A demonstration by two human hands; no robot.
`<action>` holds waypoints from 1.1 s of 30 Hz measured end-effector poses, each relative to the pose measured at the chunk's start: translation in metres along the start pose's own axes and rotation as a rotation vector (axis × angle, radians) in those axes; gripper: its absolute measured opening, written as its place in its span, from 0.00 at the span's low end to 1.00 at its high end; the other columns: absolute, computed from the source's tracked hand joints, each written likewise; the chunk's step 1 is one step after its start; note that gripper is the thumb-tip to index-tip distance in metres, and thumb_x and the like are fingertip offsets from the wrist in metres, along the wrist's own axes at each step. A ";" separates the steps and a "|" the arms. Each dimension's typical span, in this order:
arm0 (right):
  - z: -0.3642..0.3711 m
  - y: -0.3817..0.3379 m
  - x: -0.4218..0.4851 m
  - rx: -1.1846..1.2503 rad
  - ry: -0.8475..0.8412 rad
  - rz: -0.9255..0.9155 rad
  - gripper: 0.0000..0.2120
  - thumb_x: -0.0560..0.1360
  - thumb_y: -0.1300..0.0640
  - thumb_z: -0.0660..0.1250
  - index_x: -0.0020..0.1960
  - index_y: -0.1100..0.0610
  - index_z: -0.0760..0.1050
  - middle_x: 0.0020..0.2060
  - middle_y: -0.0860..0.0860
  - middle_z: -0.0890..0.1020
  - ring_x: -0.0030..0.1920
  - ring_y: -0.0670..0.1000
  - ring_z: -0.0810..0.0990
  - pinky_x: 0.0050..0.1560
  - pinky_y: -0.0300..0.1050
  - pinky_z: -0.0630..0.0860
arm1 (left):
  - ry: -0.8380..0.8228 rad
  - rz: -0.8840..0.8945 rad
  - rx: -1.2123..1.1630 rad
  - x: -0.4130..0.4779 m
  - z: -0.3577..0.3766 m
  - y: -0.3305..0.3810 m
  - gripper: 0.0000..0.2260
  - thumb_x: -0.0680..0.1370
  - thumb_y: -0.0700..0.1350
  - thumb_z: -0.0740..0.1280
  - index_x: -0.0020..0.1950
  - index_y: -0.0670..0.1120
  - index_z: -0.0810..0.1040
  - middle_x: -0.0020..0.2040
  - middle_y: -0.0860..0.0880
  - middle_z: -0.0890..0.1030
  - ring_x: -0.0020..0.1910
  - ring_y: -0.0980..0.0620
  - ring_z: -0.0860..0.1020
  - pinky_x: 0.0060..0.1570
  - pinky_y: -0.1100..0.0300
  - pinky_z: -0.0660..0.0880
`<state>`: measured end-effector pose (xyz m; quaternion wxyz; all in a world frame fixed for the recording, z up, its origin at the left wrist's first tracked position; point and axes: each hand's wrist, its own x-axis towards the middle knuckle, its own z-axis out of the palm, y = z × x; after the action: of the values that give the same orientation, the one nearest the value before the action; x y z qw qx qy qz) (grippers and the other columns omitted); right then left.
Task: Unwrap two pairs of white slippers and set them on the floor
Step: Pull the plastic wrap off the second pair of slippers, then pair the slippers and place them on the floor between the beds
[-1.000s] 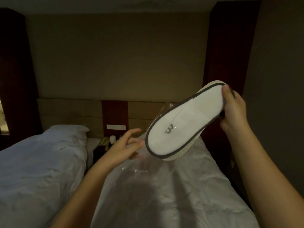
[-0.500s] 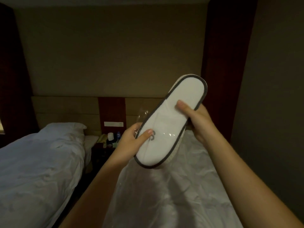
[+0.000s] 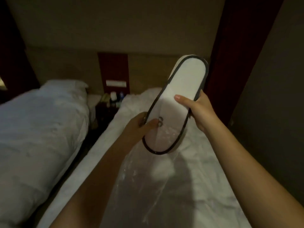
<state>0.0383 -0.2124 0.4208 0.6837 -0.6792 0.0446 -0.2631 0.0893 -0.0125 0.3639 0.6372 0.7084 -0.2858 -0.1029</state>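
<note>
Slippers (image 3: 176, 102), white with a dark edge binding, are held up in the air over the nearer bed (image 3: 205, 162), soles toward the camera; only one outline is plain, and a second edge behind the top suggests a stacked pair, though this cannot be confirmed. Right hand (image 3: 199, 111): grip closed on the slipper's right edge near its middle, thumb pressed flat on the white face. Left hand (image 3: 139, 125): thumb and fingers pinched at the slipper's lower left edge, beside a small grey mark, and apparently closed on the clear plastic wrapper (image 3: 144, 186) as well. This film covers the lower part of the slipper and hangs from it toward the bed in a long glossy sheet, while the upper part looks bare. A second bed (image 3: 41, 129) lies to the left, with a cluttered nightstand (image 3: 111, 102) between the two.

Progress, as judged: the wrapper of this pair is part-way off, so unwrapping is under way but not finished. No slipper is visible on the floor, of which little shows, and no second pair appears in view. Remaining, by this reading: pulling the film clear, setting the slippers down, then handling the other pair in the same way.
</note>
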 end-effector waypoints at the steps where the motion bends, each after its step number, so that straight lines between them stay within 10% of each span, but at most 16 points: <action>1: -0.001 0.026 -0.008 0.001 0.000 0.049 0.31 0.64 0.55 0.79 0.65 0.52 0.74 0.56 0.47 0.84 0.54 0.48 0.84 0.48 0.44 0.82 | -0.010 -0.067 -0.016 -0.007 0.002 -0.022 0.15 0.65 0.64 0.71 0.49 0.61 0.81 0.49 0.55 0.85 0.50 0.54 0.83 0.52 0.53 0.80; 6: -0.010 0.161 -0.062 -0.033 0.059 0.342 0.29 0.67 0.59 0.78 0.65 0.56 0.74 0.57 0.54 0.83 0.56 0.55 0.83 0.52 0.55 0.82 | -0.052 -0.364 -0.059 -0.061 0.023 -0.143 0.09 0.69 0.59 0.71 0.45 0.58 0.83 0.42 0.58 0.86 0.44 0.57 0.84 0.39 0.66 0.77; 14: -0.042 0.283 -0.124 0.024 0.425 0.449 0.26 0.69 0.67 0.74 0.65 0.66 0.72 0.59 0.62 0.81 0.57 0.59 0.81 0.56 0.54 0.79 | -0.088 -0.919 -0.185 -0.148 0.065 -0.296 0.10 0.78 0.43 0.65 0.58 0.45 0.73 0.49 0.45 0.82 0.40 0.47 0.82 0.44 0.55 0.76; 21: -0.058 0.320 -0.152 -0.088 0.300 0.653 0.27 0.69 0.65 0.75 0.66 0.61 0.72 0.55 0.55 0.83 0.49 0.49 0.84 0.43 0.42 0.82 | 0.163 -1.054 -0.259 -0.146 0.083 -0.358 0.05 0.78 0.39 0.64 0.43 0.47 0.76 0.36 0.54 0.84 0.37 0.53 0.81 0.46 0.55 0.73; 28: -0.061 0.348 -0.181 -0.156 0.273 0.802 0.30 0.67 0.62 0.77 0.66 0.57 0.72 0.57 0.55 0.82 0.54 0.54 0.82 0.51 0.53 0.82 | 0.147 -1.090 -0.013 -0.116 0.088 -0.411 0.14 0.74 0.52 0.69 0.55 0.45 0.80 0.47 0.46 0.80 0.43 0.51 0.77 0.37 0.62 0.71; 33: -0.066 0.353 -0.185 -0.144 0.291 0.835 0.31 0.66 0.59 0.78 0.66 0.54 0.71 0.57 0.52 0.82 0.53 0.52 0.82 0.45 0.47 0.81 | 0.235 -1.136 0.105 -0.113 0.086 -0.415 0.36 0.73 0.52 0.70 0.76 0.45 0.57 0.76 0.42 0.61 0.72 0.42 0.64 0.68 0.50 0.65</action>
<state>-0.0421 -0.2160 0.0249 0.6690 -0.6048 0.4287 -0.0537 0.0670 -0.0142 -0.0738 0.4735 0.7880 0.2069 -0.3347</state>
